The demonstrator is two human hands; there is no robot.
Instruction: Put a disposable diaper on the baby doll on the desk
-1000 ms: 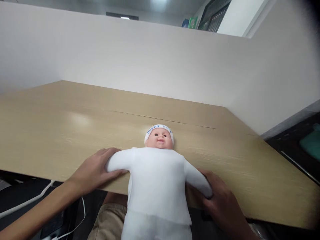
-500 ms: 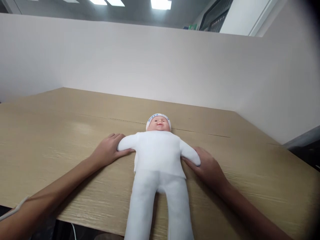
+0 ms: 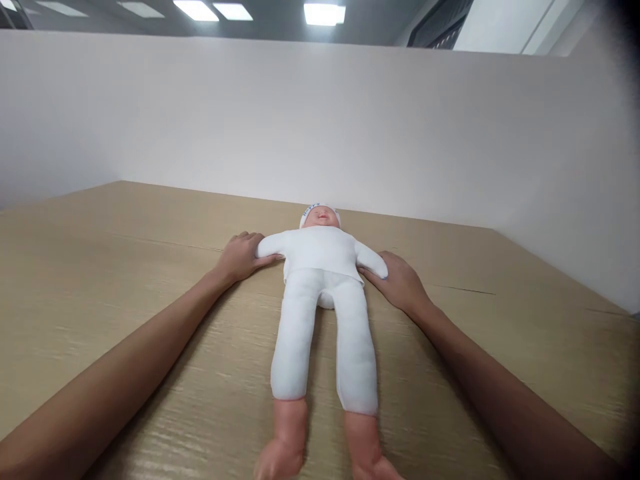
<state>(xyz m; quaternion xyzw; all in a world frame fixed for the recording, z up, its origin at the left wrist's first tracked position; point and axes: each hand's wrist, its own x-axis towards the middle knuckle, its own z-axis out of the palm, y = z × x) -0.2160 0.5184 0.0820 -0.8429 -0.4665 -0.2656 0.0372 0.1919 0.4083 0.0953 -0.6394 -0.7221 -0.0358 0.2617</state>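
Note:
A baby doll (image 3: 320,287) in a white cloth body and a white cap lies face up on the light wooden table (image 3: 100,267), head away from me, bare plastic feet near the front edge. My left hand (image 3: 240,257) grips the doll's arm on the left side. My right hand (image 3: 397,280) grips the doll's other arm, on the right. Both of my forearms stretch out over the table on either side of the doll's legs.
A white partition wall (image 3: 300,120) runs along the back and right side of the table. A thin seam (image 3: 465,290) crosses the tabletop. Ceiling lights (image 3: 323,12) show above the partition.
The doll has slid away from me across the table, from hanging over the front edge to lying fully on top. Both hands moved forward with it, still on its arms.

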